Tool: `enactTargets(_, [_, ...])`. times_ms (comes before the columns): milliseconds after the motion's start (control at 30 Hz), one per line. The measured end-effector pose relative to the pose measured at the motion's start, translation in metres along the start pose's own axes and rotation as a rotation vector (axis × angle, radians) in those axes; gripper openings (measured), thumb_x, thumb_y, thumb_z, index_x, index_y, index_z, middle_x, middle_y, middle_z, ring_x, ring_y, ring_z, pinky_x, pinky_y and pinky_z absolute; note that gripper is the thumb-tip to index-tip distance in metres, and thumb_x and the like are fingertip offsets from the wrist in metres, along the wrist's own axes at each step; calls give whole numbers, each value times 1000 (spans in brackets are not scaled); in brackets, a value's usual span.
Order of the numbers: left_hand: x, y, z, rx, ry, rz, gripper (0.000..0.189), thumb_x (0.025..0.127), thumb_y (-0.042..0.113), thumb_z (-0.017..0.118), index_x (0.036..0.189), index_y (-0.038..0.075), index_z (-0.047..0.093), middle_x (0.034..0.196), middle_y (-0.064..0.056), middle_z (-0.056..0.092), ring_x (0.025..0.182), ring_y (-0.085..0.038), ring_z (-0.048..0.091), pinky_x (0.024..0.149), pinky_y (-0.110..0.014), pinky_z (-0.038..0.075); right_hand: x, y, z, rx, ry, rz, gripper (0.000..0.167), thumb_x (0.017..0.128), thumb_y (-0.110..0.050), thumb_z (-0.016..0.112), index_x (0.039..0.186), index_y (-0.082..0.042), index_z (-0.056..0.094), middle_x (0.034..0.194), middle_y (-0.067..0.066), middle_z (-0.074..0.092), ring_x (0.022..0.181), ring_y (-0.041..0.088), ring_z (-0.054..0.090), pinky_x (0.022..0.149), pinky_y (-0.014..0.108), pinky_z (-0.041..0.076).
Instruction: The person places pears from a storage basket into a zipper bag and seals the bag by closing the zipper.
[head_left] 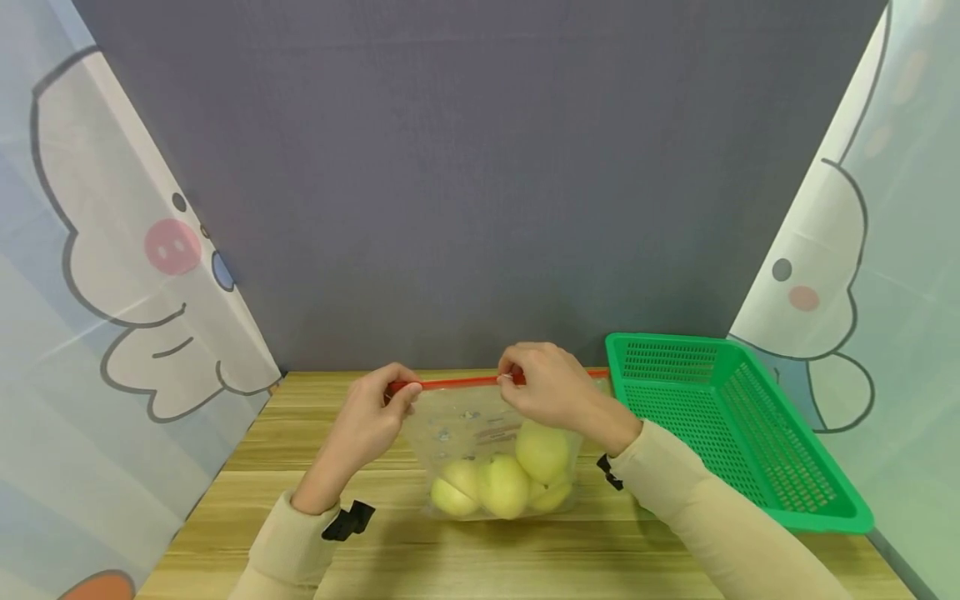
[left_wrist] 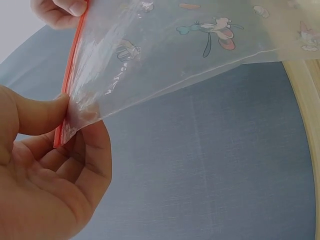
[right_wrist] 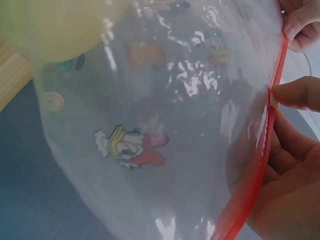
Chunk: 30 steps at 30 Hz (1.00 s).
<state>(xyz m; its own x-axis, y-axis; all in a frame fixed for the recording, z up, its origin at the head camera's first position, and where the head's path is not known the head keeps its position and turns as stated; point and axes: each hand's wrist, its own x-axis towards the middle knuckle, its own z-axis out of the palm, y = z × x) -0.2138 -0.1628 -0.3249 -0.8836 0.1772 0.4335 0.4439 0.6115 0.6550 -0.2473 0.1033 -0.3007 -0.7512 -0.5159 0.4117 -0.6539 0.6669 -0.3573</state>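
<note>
A clear zip bag [head_left: 480, 417] with a red zip strip [head_left: 457, 382] along its top stands upright on the table, holding several yellow-green round fruits [head_left: 504, 486] that look like apples or pears. My left hand [head_left: 372, 412] pinches the strip's left end between thumb and fingers, as the left wrist view shows closely. Further right along the strip, my right hand [head_left: 551, 387] pinches it too; a small pale piece [right_wrist: 273, 100] sits at the thumb tip there, perhaps a slider. Cartoon figures [right_wrist: 135, 147] are printed on the plastic.
A green perforated basket [head_left: 825, 525] stands close on the right, its near side partly behind my right sleeve. The wooden table [head_left: 277, 475] ends at a grey cloth wall [head_left: 450, 208]. Cartoon-printed curtains [head_left: 172, 333] hang at both sides.
</note>
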Motion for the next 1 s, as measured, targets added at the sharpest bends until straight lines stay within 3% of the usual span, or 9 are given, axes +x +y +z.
enactTargets(667, [0, 1, -2, 1, -16, -14, 9, 102, 11, 63, 100, 8, 71, 78, 0, 63, 70, -13, 62, 57, -29, 51, -10, 13, -9, 40, -13, 53, 10, 93, -14, 62, 91, -18, 71, 85, -10, 64, 68, 8, 53, 59, 29, 48])
enactTargets(1000, [-1, 3, -4, 9, -24, -20, 10, 103, 12, 62, 101, 8, 71, 79, 0, 63, 70, -13, 61, 57, -29, 51, -18, 21, -11, 47, 36, 45, 12, 89, -10, 61, 89, -16, 71, 82, -9, 64, 66, 6, 54, 56, 27, 48])
